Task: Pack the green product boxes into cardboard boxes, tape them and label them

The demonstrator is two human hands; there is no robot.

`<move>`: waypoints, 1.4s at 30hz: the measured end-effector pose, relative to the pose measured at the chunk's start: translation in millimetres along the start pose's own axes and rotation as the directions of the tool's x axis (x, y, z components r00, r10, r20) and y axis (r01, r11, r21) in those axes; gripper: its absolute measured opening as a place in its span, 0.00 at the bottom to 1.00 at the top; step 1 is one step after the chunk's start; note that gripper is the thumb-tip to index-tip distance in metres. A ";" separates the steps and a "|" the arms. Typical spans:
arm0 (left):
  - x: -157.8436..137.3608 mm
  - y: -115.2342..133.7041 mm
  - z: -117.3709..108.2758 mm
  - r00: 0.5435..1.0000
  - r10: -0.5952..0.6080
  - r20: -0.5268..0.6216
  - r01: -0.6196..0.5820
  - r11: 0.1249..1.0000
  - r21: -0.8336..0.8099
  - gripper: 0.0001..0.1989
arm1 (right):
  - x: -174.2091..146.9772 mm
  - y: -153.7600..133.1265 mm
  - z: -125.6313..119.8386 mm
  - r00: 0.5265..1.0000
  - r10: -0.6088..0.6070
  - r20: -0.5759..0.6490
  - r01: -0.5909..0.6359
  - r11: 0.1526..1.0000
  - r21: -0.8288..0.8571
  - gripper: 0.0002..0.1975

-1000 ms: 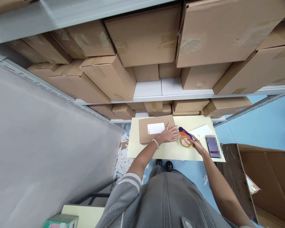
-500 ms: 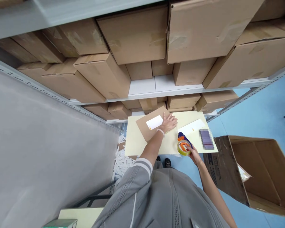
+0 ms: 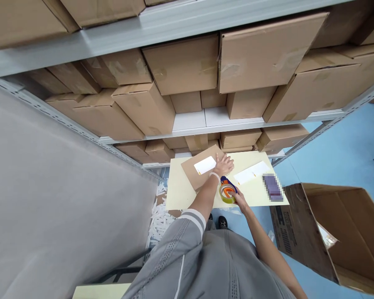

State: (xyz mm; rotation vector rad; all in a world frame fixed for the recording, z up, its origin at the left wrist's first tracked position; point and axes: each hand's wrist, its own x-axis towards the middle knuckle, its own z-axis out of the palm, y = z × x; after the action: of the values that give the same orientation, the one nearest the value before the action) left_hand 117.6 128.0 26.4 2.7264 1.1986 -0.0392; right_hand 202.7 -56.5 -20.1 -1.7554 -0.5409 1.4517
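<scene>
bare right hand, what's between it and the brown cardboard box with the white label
The head view shows the blue-and-orange tape dispenser with its yellow roll, plus the left forearm.

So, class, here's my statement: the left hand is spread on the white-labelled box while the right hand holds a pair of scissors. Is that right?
Not quite: the head view shows the right hand holding an orange-and-blue tape dispenser, not scissors. The left hand is indeed spread on the white-labelled box.
</scene>
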 end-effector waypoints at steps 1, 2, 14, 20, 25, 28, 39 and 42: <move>0.7 0.9 -2.9 1.000 -0.013 0.017 0.014 1.000 -0.014 0.27 | 2.3 -1.6 1.7 1.000 -0.005 -0.009 0.005 1.000 -0.008 0.33; 0.5 0.9 -6.5 0.999 -0.019 0.037 0.021 0.999 -0.037 0.28 | 3.6 -2.4 2.3 1.000 -0.005 -0.013 0.005 1.000 -0.011 0.32; -180.6 -107.6 -43.5 0.959 0.267 0.097 -0.274 0.960 0.056 0.46 | 6.3 0.8 6.1 0.998 0.028 -0.051 -0.020 0.990 0.140 0.28; -193.5 -117.5 -30.9 0.916 0.396 0.070 -0.402 0.899 0.174 0.44 | 12.4 -4.9 7.7 1.000 0.009 -0.014 -0.007 0.992 0.125 0.27; -172.3 -93.7 -22.1 0.874 0.482 0.056 -0.485 0.859 0.163 0.43 | 17.1 -21.7 10.2 0.999 0.037 -0.023 -0.034 0.994 0.102 0.26; -170.2 -81.0 -16.9 0.895 0.445 0.019 -0.442 0.882 0.165 0.43 | 19.7 -27.8 5.1 0.998 0.044 -0.034 -0.041 0.996 0.084 0.26; -169.3 -73.8 -11.9 0.926 0.378 0.012 -0.377 0.920 0.108 0.42 | -10.8 -1.4 -8.1 0.999 0.015 0.028 -0.017 0.999 0.044 0.32; -168.8 -74.2 -7.8 0.923 0.385 0.010 -0.384 0.917 0.108 0.39 | -16.7 0.3 -6.0 0.998 0.002 0.057 -0.002 1.000 0.007 0.33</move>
State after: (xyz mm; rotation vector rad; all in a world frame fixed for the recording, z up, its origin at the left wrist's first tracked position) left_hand -51.6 55.3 38.9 3.0088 0.6577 -0.0414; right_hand 204.1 -70.7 -9.6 -1.7141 -0.5631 1.5067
